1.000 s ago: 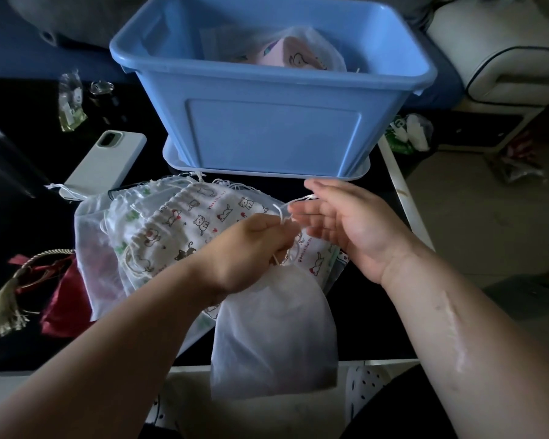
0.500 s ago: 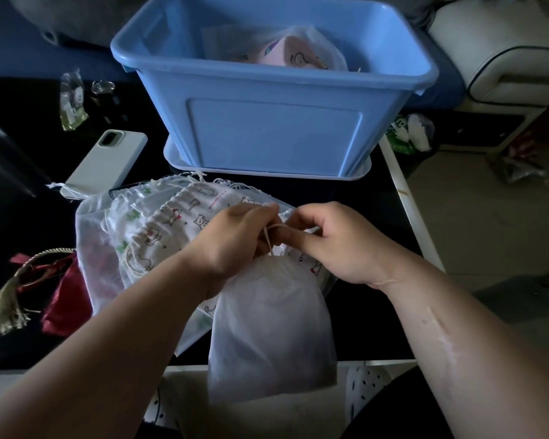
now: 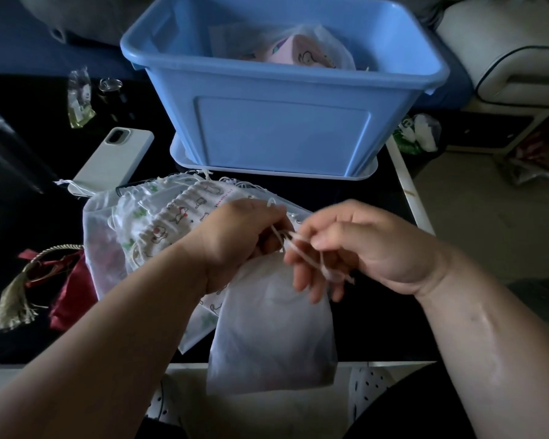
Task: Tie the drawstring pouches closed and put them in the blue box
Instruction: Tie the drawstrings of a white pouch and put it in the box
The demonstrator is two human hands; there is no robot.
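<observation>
Head view, looking down. We hold a plain white pouch (image 3: 273, 331) in front of us, its lower end hanging past the near edge of the dark tabletop (image 3: 374, 315). Our left hand (image 3: 235, 239) grips the gathered neck, fingers curled tight round it. Our right hand (image 3: 365, 248), just beside it, pinches the pale drawstring (image 3: 303, 252) between thumb and forefinger; its other fingers hang loosely curled below (blurred, so the loop itself is hard to read). The drawstring runs from the neck across to the right hand.

Behind the hands lies a heap of printed pouches (image 3: 175, 213), some with cartoon animals, partly under the left wrist. Farther back stands the blue box (image 3: 282, 128), open-topped, with a pink pouch (image 3: 301, 53) inside. A white phone (image 3: 114, 160) lies face down, left of the box and near the heap. A red pouch (image 3: 69, 293) with a tassel lies well to the left.
</observation>
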